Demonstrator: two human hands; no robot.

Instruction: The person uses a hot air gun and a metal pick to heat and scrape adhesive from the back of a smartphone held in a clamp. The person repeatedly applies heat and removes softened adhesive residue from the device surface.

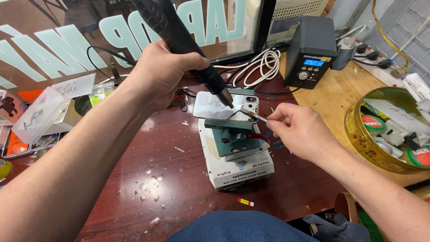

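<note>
- Left hand [163, 74] grips our hot-air gun [179, 36], nozzle angled onto the clamped phone [224, 106].
- Right hand [298, 132] pinches our metal pick [254, 116] at its edge, for leverage.

Dark red-brown tabletop [170, 179], wet-speckled, adjoining a pale wooden tabletop [340, 94] at the right. Along the far edge, a black-framed glass pane [58, 40] with pale lettering. White tiled wall [403, 22] at the far right corner.
</note>
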